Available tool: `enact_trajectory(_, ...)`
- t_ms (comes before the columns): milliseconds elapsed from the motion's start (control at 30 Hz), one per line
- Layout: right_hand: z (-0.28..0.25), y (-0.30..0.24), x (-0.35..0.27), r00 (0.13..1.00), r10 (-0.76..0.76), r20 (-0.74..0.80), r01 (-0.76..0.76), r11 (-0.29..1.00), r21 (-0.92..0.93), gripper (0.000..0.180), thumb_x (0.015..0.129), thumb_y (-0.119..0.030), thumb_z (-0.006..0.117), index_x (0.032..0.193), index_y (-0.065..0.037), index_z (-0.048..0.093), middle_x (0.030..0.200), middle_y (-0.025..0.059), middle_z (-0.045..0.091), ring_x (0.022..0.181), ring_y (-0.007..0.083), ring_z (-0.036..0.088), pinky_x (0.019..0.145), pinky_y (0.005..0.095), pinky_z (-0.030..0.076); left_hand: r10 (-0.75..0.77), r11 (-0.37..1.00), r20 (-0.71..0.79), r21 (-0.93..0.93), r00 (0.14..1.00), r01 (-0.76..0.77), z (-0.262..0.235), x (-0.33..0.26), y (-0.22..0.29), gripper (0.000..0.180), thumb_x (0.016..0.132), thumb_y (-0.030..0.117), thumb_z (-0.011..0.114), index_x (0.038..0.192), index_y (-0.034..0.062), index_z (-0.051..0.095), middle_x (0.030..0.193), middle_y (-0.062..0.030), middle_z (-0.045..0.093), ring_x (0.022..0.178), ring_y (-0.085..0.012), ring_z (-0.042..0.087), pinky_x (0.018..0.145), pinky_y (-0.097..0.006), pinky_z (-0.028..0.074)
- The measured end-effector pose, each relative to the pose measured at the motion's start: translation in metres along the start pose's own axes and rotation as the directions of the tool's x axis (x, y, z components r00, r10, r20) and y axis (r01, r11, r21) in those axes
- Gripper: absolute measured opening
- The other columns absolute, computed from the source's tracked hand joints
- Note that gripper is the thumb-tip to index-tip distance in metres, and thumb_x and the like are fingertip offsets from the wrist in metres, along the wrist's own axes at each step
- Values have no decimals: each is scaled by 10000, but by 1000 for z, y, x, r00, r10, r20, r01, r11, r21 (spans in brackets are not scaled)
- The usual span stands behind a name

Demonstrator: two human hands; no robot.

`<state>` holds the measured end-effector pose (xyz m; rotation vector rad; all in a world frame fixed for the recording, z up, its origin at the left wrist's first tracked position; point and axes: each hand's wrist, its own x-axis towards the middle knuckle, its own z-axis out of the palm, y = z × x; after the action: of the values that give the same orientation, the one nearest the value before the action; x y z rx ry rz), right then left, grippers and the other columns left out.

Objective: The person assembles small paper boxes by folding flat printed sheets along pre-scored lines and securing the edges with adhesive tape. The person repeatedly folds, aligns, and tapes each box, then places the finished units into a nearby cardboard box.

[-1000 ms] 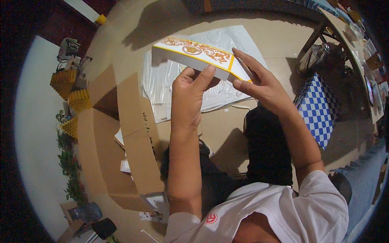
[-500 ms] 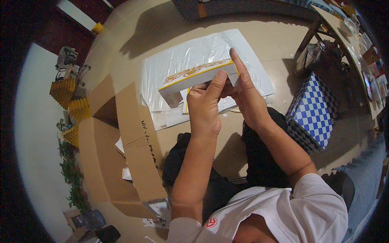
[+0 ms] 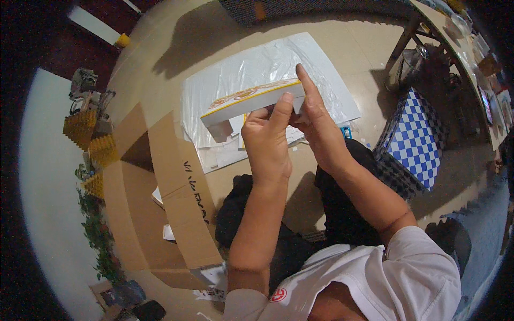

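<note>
A white cardboard box (image 3: 243,109) with yellow edges and a brown-red printed face is held up in front of me, its printed face tilted away and its folded-down end hanging at the left. My left hand (image 3: 266,139) grips it from below, thumb against the white side wall and fingers hidden behind. My right hand (image 3: 321,125) lies along the box's right end, its outer fingers straight and pointing up. Its thumb is mostly hidden near the left fingers. Beneath lies a white board covered with clear plastic film (image 3: 241,72), with white and yellow card pieces partly behind my hands.
A large open brown carton (image 3: 187,208) stands at my left with white pieces inside. To the right is a blue-and-white checkered box (image 3: 415,142), beside a table (image 3: 441,27) holding assorted items. A small blue object (image 3: 347,132) lies near my right wrist. Green plants (image 3: 96,235) line the left wall.
The box and both hands have shifted slightly left in view, and the box tilts a little more. The small blue object now shows beside my right wrist. Both hands keep their hold.
</note>
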<state>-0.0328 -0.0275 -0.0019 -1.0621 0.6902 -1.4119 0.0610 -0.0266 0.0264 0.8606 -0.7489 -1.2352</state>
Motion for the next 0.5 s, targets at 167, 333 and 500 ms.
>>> enact_trajectory(167,-35,-18,13,993,93,-72,-104,979,-172,611,974,-459,444,1451,-91,344,1380,115,478,1266,233,449,1027,366,393,-12,997,-52,72,999,16,-12,11,-8,234,853,121,711,977,-68,650,885,-71,659,768,-115,603,733,-253,491)
enact_trajectory(333,-175,22,14,967,45,-250,-148,899,-412,336,977,-280,488,1192,-59,622,1076,75,658,1006,148,592,897,296,443,-84,969,-121,222,989,110,-21,5,-23,227,858,102,698,989,-73,637,875,-79,648,763,-117,594,739,-252,490)
enact_trajectory(500,-359,184,-62,752,293,-590,-647,493,-581,314,880,-213,575,1145,-53,626,863,144,660,757,188,618,680,326,497,-187,916,-142,332,972,224,-19,9,-53,281,868,54,668,1106,-85,615,1050,-110,655,917,-138,612,845,-265,483)
